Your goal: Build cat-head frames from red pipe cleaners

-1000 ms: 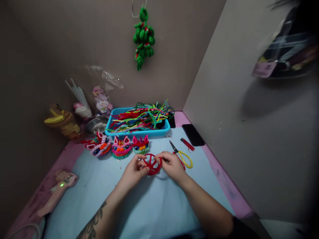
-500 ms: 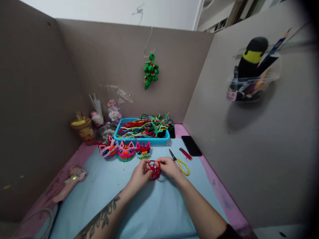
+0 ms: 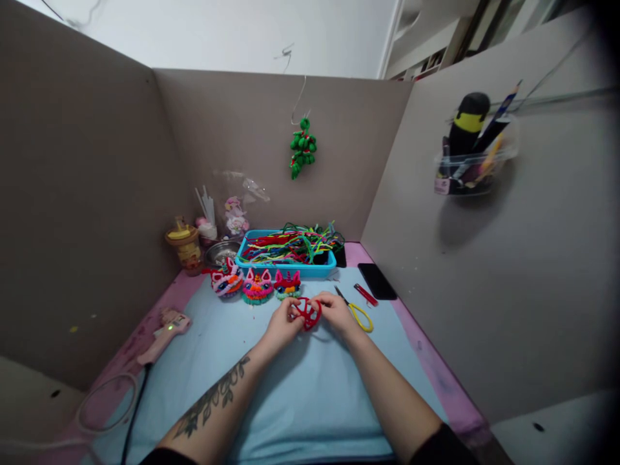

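Both of my hands meet over the middle of the light blue mat (image 3: 300,400). Between them is a small red pipe-cleaner frame (image 3: 308,313), a ring with crossing spokes. My left hand (image 3: 283,324) pinches its left side with curled fingers. My right hand (image 3: 335,311) grips its right side the same way. Just behind the frame stand three finished fuzzy animal faces (image 3: 256,285) in a row.
A blue tray (image 3: 285,265) full of coloured pipe cleaners sits at the back. Yellow-handled scissors (image 3: 357,311), a red cutter (image 3: 365,294) and a dark phone (image 3: 378,280) lie to the right. A pink glue gun (image 3: 163,327) with its cable lies left. Partition walls enclose the desk.
My view has tilted up and back, so the desk looks smaller and the walls' tops show. Both hands stay on the red frame in the same place.
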`<action>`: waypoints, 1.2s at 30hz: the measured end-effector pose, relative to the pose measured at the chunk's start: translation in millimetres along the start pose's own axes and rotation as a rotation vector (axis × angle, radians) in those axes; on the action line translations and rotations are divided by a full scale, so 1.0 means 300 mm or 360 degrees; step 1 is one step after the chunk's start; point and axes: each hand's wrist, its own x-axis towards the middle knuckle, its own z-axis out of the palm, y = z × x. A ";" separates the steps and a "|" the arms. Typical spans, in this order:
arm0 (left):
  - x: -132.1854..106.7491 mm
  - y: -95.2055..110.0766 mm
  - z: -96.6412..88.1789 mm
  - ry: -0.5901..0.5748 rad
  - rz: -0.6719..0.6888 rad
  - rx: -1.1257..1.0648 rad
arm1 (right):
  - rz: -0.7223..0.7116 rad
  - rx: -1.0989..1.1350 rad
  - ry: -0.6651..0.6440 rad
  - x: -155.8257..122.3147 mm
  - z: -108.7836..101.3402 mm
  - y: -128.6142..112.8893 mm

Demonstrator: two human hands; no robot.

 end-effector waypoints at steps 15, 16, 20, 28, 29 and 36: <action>0.005 0.047 -0.026 0.0007 -0.0121 -0.0037 | 0.0131 0.0039 -0.0149 -0.018 -0.022 -0.022; 0.005 0.046 -0.026 -0.0005 -0.0133 -0.0046 | 0.0136 0.0046 -0.0132 -0.019 -0.023 -0.018; 0.007 0.044 -0.025 -0.0050 -0.0163 -0.0050 | 0.0143 -0.0049 -0.0167 -0.021 -0.035 -0.014; 0.006 0.047 -0.020 -0.0077 -0.0156 -0.0015 | -0.0024 -0.0288 -0.0122 -0.010 -0.046 -0.002; 0.005 0.049 -0.020 -0.0082 -0.0144 0.0008 | -0.0006 -0.0304 -0.0143 -0.009 -0.044 0.004; 0.006 0.049 -0.023 -0.0058 -0.0054 0.0163 | 0.0061 -0.0431 -0.0241 -0.020 -0.024 0.024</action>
